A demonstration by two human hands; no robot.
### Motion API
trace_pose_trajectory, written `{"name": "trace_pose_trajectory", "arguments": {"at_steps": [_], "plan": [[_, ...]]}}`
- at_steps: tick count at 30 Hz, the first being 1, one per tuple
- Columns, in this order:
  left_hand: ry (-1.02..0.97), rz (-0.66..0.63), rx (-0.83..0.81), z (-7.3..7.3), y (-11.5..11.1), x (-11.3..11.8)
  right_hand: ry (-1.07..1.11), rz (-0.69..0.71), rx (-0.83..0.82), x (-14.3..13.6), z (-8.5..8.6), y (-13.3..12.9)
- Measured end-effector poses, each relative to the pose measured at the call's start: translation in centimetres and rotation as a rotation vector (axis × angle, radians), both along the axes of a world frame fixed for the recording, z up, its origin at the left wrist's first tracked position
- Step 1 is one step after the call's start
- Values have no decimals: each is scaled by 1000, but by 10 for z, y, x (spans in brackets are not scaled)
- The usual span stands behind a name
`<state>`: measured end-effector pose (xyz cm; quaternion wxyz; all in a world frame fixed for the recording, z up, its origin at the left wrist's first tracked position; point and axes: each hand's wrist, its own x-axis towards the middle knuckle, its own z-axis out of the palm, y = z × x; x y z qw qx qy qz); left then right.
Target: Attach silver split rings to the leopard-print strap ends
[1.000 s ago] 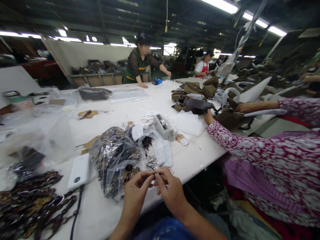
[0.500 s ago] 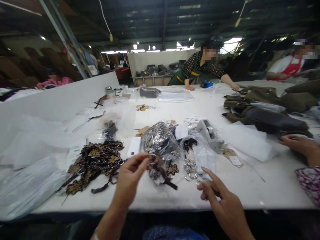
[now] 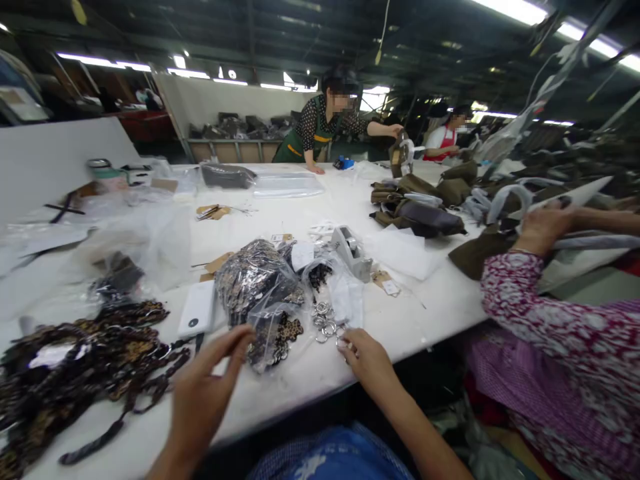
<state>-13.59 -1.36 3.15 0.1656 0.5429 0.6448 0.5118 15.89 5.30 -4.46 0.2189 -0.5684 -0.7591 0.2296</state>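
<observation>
My left hand (image 3: pixel 205 383) is beside a clear plastic bag (image 3: pixel 257 277) of leopard-print pieces, thumb and fingers slightly apart with nothing visible between them. A few leopard-print pieces (image 3: pixel 289 329) lie at the bag's near end. My right hand (image 3: pixel 370 363) has its fingertips closed on a metal ring (image 3: pixel 341 337), at the edge of several silver rings (image 3: pixel 324 317). Those rings spill from a second clear bag (image 3: pixel 349 300). At the left lies a heap of dark leopard-print straps (image 3: pixel 95 360), one black end stretching toward the table's front.
A white phone-like device (image 3: pixel 197 308) lies left of the bag. Behind the rings stands a grey tape dispenser (image 3: pixel 351 253). Tags (image 3: pixel 387 283) and white sheets (image 3: pixel 403 250) are to its right. A co-worker's patterned sleeve (image 3: pixel 510 287) reaches over olive bags (image 3: pixel 425 203).
The view has swung right. The dark strap that my left hand was holding is out of its fingers. My right hand has moved down onto the rings.
</observation>
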Motion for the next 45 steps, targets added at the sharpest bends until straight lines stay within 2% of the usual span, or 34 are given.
{"name": "trace_pose_trajectory", "arguments": {"at_steps": [1, 3, 5, 7, 10, 14, 18, 23, 26, 30, 33, 36, 38, 40, 42, 45], "plan": [[85, -127, -60, -12, 7, 17, -29, 2, -11, 1, -2, -2], [225, -274, -134, -34, 21, 40, -55, 6, -24, 5, -5, -5], [396, -321, -202, -51, 36, 49, -63, 12, -26, 11, -7, -9], [592, -326, -283, -59, 50, 53, -78, 15, -27, 16, -8, -12], [758, -338, -352, -58, 66, 59, -125, 8, -29, 17, -6, -13], [798, -399, -338, -50, 79, 65, -249, -4, -24, 14, -6, -12], [805, -418, -308, -49, 81, 62, -312, -21, -17, 11, -11, -12], [753, -268, -289, -48, 74, 55, -314, -40, -12, 10, -15, -15], [542, -225, -255, -43, 69, 55, -286, -66, -27, 7, -14, -16], [136, -270, -292, -37, 65, 59, -213, -92, -36, 6, -8, -14], [-107, -333, -356, -38, 64, 66, -119, -86, -63, 8, 1, -11], [-290, -455, -363, -39, 62, 76, 144, -51, -131, 3, 10, -7], [-307, -502, -357, -38, 60, 83, 466, -32, -255, -5, 15, -6], [-265, -496, -335, -36, 58, 87, 725, -13, -397, -13, 17, -6], [-219, -478, -312, -34, 56, 89, 800, 14, -461, -19, 18, -7], [-201, -483, -297, -34, 53, 88, 802, 37, -447, -21, 19, -9]]}}
